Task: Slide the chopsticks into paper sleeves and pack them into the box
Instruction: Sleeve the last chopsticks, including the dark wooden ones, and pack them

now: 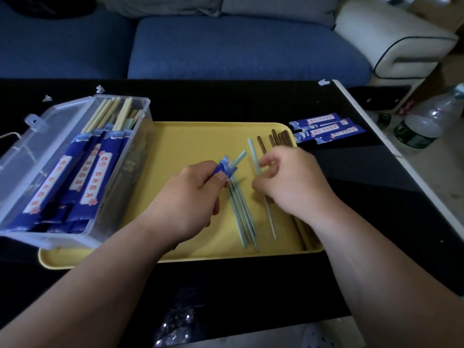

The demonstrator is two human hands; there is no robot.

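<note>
My left hand [193, 194] grips a blue paper sleeve [224, 167] over the yellow tray [190, 144], and a pale blue chopstick [238, 158] pokes out of the sleeve's top. My right hand [292, 180] pinches another pale blue chopstick [253, 153] that lies slanted on the tray. Several loose pale blue chopsticks [242, 217] lie between my hands. Brown chopsticks [278, 138] rest at the tray's right side, partly under my right hand. The clear plastic box [75, 167] on the left holds several sleeved pairs.
Three empty blue sleeves [326, 129] lie on the black table right of the tray. The box's lid [32, 136] hangs open to the left. A plastic bottle [426, 119] stands off the table's right edge. A blue sofa [226, 46] is behind.
</note>
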